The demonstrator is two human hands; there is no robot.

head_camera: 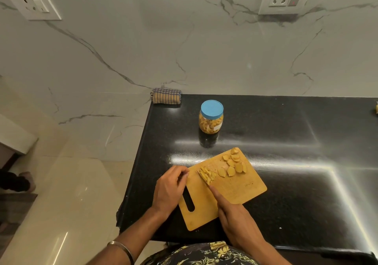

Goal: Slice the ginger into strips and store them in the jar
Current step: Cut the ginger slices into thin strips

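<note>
On the cutting board (235, 191), right hand (237, 221) gripping knife (203, 179) at ginger strips (207, 174), left hand (169, 189) loosely curled beside

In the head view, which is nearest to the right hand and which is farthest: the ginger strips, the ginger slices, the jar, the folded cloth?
From the right hand:
1. Ginger strips, at the knife tip on the board's left part.
2. Ginger slices, toward the board's far right corner.
3. Jar with blue lid, behind the board.
4. Folded cloth, at the counter's back left corner.

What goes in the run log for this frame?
phase: slicing | right hand: holds knife at strips | left hand: on board edge | jar: lidded
</note>
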